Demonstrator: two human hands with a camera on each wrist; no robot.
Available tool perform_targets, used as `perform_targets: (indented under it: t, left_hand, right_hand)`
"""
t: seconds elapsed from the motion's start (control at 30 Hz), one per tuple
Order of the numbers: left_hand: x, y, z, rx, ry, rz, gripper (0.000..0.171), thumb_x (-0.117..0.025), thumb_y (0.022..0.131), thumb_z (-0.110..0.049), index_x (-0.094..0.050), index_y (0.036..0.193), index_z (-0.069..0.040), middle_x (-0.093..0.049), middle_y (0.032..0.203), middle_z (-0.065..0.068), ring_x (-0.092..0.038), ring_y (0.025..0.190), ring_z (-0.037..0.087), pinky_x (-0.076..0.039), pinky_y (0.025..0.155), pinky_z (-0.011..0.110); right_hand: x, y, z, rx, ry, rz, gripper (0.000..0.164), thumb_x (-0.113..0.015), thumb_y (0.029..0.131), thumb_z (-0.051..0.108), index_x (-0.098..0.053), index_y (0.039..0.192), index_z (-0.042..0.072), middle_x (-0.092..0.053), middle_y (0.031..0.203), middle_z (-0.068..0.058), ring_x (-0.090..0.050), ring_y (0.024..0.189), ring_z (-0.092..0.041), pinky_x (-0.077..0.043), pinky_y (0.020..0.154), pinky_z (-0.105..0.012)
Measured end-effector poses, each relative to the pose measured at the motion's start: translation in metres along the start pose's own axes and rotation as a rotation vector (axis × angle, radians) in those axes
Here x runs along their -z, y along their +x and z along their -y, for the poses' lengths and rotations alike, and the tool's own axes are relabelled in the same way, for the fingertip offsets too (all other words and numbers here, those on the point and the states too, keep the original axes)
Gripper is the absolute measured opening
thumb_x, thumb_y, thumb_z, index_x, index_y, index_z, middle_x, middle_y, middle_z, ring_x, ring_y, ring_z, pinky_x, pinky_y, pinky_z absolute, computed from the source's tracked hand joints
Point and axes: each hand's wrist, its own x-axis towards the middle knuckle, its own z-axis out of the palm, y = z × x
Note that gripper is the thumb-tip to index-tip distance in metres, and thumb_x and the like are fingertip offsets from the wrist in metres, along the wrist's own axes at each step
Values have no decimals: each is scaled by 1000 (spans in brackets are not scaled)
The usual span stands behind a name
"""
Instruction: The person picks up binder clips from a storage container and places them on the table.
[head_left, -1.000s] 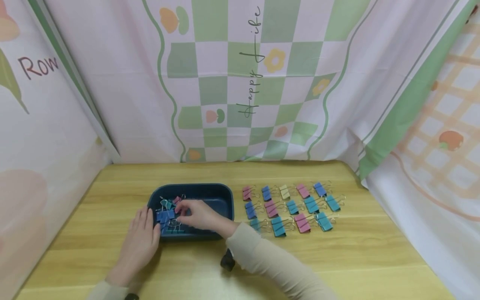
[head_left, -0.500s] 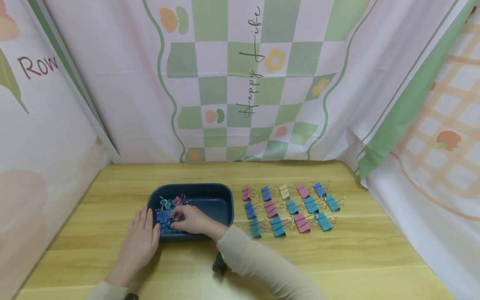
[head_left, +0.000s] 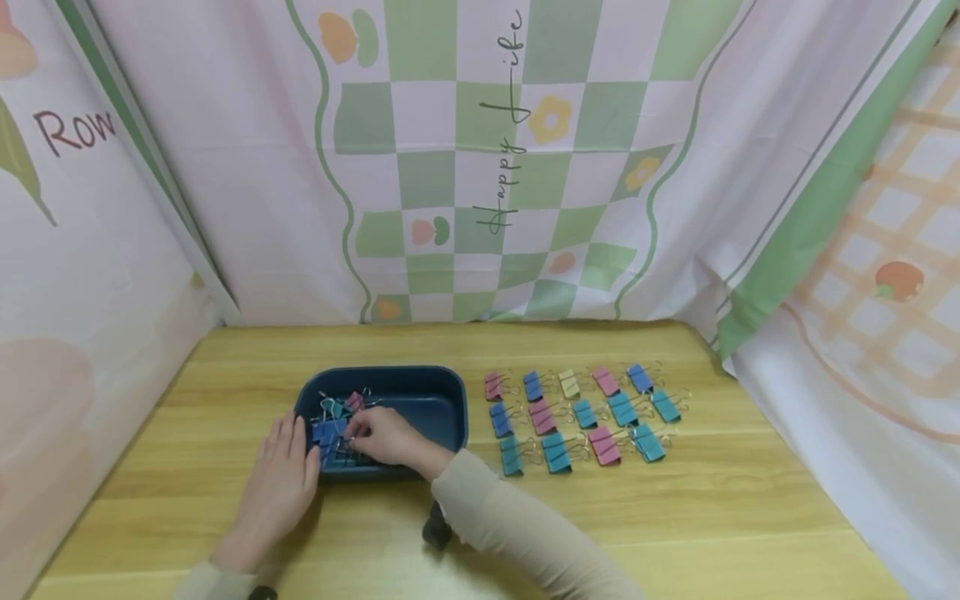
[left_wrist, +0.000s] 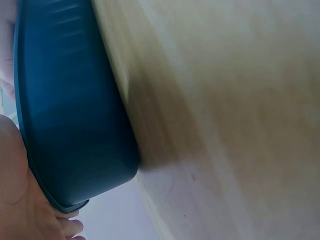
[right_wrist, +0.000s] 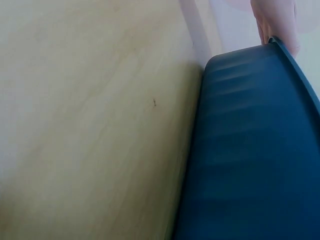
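Note:
In the head view a dark blue tray (head_left: 438, 412) holds a heap of blue, teal and pink binder clips (head_left: 330, 429) at its left end. My left hand (head_left: 277, 475) lies along the tray's left wall, fingers straight; the left wrist view shows the hand at the rim (left_wrist: 25, 135). My right hand (head_left: 390, 437) reaches over the tray's front wall into the heap. Its thumb and index finger pinch at a binder clip there, mostly hidden by the fingers. The right wrist view shows chiefly the tray's outer wall (right_wrist: 255, 150).
Right of the tray, binder clips in pink, blue, yellow and teal lie in three rows on the wooden table (head_left: 600, 517), such as a yellow clip (head_left: 569, 383) in the back row. A printed curtain (head_left: 487, 183) hangs behind the table.
My right hand has moved lower and slightly left within the tray, and its thumb and index fingertips have drawn closer together. The left hand and the tray have stayed put.

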Motion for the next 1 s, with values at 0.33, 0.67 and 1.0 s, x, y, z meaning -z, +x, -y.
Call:
perform_targets:
  t: [0.33, 0.67, 1.0]
  left_hand:
    - [2, 0, -1, 9, 1, 16, 56, -32, 99, -23, -23, 135, 19, -15, 143, 35, -13, 130, 49, -13, 104, 58]
    - [1, 0, -1, 12, 2, 10, 56, -32, 99, -23, -23, 135, 19, -14, 143, 35, -14, 131, 48, -14, 104, 58]
    - [-1, 0, 0, 13, 9, 5, 56, -32, 99, -23, -23, 135, 19, -15, 143, 35, -14, 131, 48, -14, 104, 58]
  right_hand:
    - [12, -5, -8, -13, 114, -17, 3, -65, 82, 5, -64, 79, 5, -58, 70, 5, -56, 54, -9, -48, 49, -20]
    - [35, -12, -14, -38, 175, -20, 4, -63, 86, 8, -63, 82, 8, -59, 72, 1, -56, 57, -12, -50, 50, -24]
    - [57, -19, -21, -37, 161, -55, 4, -63, 86, 11, -63, 85, 8, -60, 74, 1, -57, 59, -13, -50, 51, -24]
